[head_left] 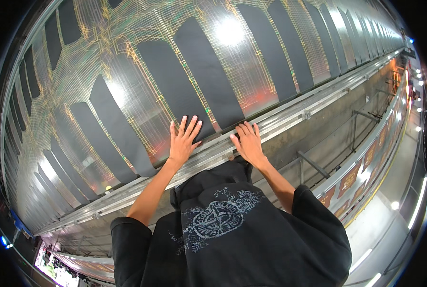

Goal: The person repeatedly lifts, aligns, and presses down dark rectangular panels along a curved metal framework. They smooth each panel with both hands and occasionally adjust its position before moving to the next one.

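Note:
Dark grey fabric pieces with pointed or slanted tops lie flat in pairs on a long shiny table (pixel 141 115). My left hand (pixel 181 143) lies with fingers spread over the lower end of one dark piece (pixel 168 79), close to the table's near edge. My right hand (pixel 248 143) is at the metal rail (pixel 290 119), just below the lower end of the neighbouring dark piece (pixel 208 71). Its fingers are slightly bent and a little apart, and nothing shows in them. What the right fingertips touch is hard to make out.
Yellow, green and red lines cover the table between the pieces. More dark pieces (pixel 256 48) continue along both sides. A metal stop (pixel 306 115) sits on the rail. Beyond a gap with metal brackets (pixel 314 165), another long table (pixel 352 179) carries brown shapes, beside a light floor (pixel 381 210).

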The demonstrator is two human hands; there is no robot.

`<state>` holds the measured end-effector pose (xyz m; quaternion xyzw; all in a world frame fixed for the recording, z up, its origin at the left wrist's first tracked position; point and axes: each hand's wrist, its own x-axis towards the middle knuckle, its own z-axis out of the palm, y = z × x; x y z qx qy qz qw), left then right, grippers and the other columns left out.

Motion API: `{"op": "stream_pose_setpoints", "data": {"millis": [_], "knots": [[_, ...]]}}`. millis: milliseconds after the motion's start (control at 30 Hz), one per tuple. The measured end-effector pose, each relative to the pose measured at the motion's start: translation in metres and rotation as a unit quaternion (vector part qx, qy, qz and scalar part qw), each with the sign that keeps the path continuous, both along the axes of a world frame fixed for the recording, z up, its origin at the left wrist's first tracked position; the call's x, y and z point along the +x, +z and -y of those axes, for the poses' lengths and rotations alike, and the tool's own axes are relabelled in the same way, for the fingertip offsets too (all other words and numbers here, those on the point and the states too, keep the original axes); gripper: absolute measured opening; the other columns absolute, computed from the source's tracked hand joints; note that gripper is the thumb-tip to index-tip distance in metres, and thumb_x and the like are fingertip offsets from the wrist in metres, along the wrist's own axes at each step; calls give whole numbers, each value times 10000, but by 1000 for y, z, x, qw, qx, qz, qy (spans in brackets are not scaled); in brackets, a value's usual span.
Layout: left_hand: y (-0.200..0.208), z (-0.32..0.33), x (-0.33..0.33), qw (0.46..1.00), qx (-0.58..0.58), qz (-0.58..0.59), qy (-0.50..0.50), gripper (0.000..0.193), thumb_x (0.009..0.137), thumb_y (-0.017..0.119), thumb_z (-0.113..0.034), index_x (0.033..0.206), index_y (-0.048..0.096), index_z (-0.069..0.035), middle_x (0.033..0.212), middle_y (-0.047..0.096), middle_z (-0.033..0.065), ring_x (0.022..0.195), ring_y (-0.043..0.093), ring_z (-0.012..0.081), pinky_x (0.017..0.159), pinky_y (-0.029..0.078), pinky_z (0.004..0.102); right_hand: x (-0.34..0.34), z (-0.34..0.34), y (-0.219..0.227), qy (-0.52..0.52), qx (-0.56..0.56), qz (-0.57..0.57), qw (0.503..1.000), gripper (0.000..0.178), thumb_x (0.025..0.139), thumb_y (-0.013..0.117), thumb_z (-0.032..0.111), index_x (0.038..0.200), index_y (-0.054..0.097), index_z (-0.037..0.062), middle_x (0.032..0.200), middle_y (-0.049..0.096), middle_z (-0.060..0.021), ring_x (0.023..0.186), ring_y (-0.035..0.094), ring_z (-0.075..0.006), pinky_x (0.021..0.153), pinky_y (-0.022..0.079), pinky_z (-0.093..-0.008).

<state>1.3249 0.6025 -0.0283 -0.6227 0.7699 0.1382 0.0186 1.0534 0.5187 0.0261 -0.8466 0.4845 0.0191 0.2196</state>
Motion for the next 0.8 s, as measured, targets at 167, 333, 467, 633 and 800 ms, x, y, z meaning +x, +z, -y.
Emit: {"op": "stream_pose_setpoints", "data": {"millis": [167, 333, 467, 633, 800], "knots": [[23, 0, 9, 998, 62, -25, -21, 970, 822, 804, -226, 1642, 287, -268, 1731, 201, 10, 1593, 156, 349, 1251, 137, 665, 24, -13, 45, 63, 114, 64, 989, 312, 1008, 612, 291, 1095, 673, -3, 1065, 701, -206, 1080, 649, -390, 1083, 424, -501], [32, -28, 42, 986, 73, -86, -122, 905, 807, 697, -66, 1619, 365, -286, 1735, 207, 9, 1601, 146, 337, 1279, 118, 627, 68, -37, 58, 101, 149, 119, 976, 241, 982, 647, 243, 1061, 698, 21, 1007, 721, -176, 1019, 667, -373, 1010, 456, -476], [39, -70, 47, 985, 83, -93, -118, 809, 809, 701, -83, 1571, 456, -206, 1706, 286, 13, 1599, 159, 319, 1290, 109, 612, 101, -62, 46, 95, 153, 153, 972, 229, 978, 651, 225, 1060, 709, 19, 1043, 731, -164, 1037, 668, -360, 1006, 456, -469], [60, -142, 58, 947, -50, -262, 176, 455, 908, 678, -115, 1362, 651, -116, 1475, 580, 71, 1471, 416, 323, 1262, 212, 564, 161, -99, 58, 77, 184, 193, 961, 216, 976, 660, 204, 1063, 707, 12, 987, 738, -173, 944, 699, -363, 859, 530, -453], [82, -242, 99, 807, -183, -365, 427, 246, 950, 651, -116, 1169, 733, -41, 1151, 732, 148, 1164, 648, 351, 1111, 419, 495, 213, -159, 46, 35, 179, 224, 957, 202, 971, 665, 186, 1037, 715, 2, 959, 748, -174, 918, 727, -312, 823, 547, -406]]}}
